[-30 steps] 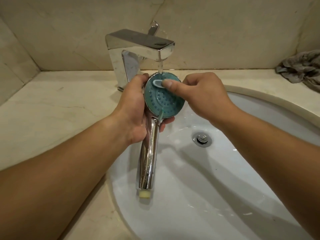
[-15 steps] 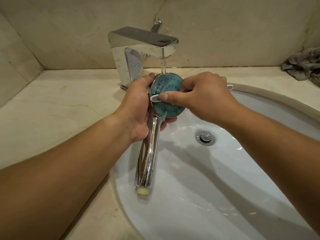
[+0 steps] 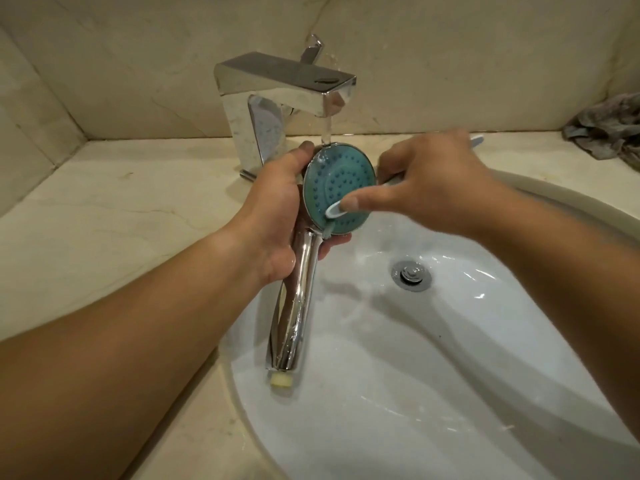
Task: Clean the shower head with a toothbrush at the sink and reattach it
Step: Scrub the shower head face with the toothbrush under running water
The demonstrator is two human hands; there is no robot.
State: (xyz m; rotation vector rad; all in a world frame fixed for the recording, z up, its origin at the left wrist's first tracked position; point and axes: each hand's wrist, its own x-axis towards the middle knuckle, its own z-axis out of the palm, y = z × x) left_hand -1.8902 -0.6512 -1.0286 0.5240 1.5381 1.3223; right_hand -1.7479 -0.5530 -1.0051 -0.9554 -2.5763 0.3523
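Note:
My left hand grips the chrome shower head at its neck, holding it over the left side of the white sink. Its round teal face looks up at me, and water from the chrome faucet runs onto its top edge. My right hand holds a white toothbrush, with the index finger pressing the brush head against the lower part of the teal face. The tail of the toothbrush handle sticks out behind that hand.
The beige marble counter surrounds the sink and meets a marble wall behind. A crumpled grey cloth lies at the back right corner. The chrome drain sits in the middle of the basin, where water is flowing.
The toothbrush head has moved from the top of the teal face down to its lower part. The shower head stays under the running water in my left hand.

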